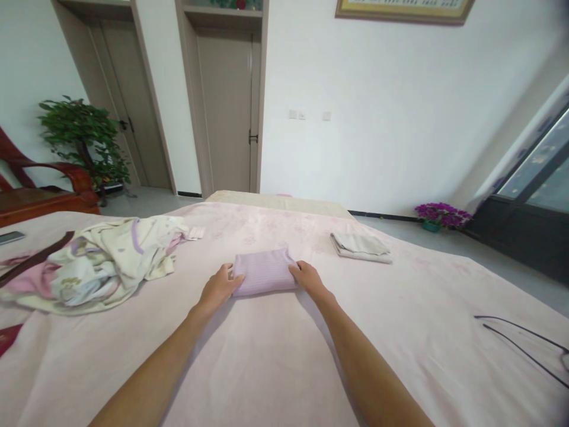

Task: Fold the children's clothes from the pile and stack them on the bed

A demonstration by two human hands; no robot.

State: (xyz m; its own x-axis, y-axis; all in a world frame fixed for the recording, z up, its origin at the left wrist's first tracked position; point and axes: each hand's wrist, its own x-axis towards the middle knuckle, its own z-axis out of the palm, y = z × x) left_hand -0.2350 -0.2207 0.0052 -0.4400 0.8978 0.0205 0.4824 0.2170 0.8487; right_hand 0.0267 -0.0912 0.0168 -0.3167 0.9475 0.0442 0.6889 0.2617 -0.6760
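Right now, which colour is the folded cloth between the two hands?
The folded cloth is light purple, seen in the head view.

Folded garment (265, 274) mid-way across spread sheet (267, 362); left hand (219, 287) on its left end, right hand (310, 277) on its right. Clothes heap (111, 255) to the left, phone (10, 237) farther left. Folded cloth (360, 248) right and slightly farther, well apart from garment. Glasses (520, 327) near right. Beyond sheet, on floor: armchair (71, 178) far left, potted plant (82, 127) behind it, flowerpot (431, 226) far right. Behind: two doors (224, 112) left, wall (377, 107) to their right, framed picture (402, 19) high on it.
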